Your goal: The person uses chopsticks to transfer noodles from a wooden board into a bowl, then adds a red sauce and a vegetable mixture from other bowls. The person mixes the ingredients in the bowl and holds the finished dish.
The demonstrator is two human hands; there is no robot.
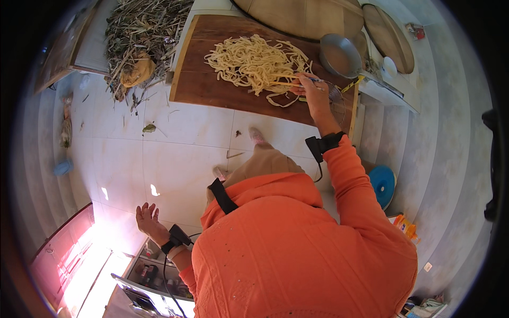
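Observation:
A loose heap of thick pale noodles (254, 61) lies on a brown wooden board (193, 79). My right hand (312, 91) reaches over the board's right part, closed around a pair of chopsticks (283, 83). Their tips point left into the edge of the heap, and a few noodle strands hang loose below them. Partly under this hand is what looks like a round wire strainer (336, 95). Away from the board, at lower left, my left hand (150, 220) is held out over the floor, fingers apart and slightly curled, with nothing in it.
Beyond the noodles stand a grey metal pan (339, 55) with a long handle and a large round wooden lid (302, 18). Dry stalks (140, 32) and a yellow bag (139, 71) cover the floor at upper left. An open cabinet (154, 273) is beside my left forearm.

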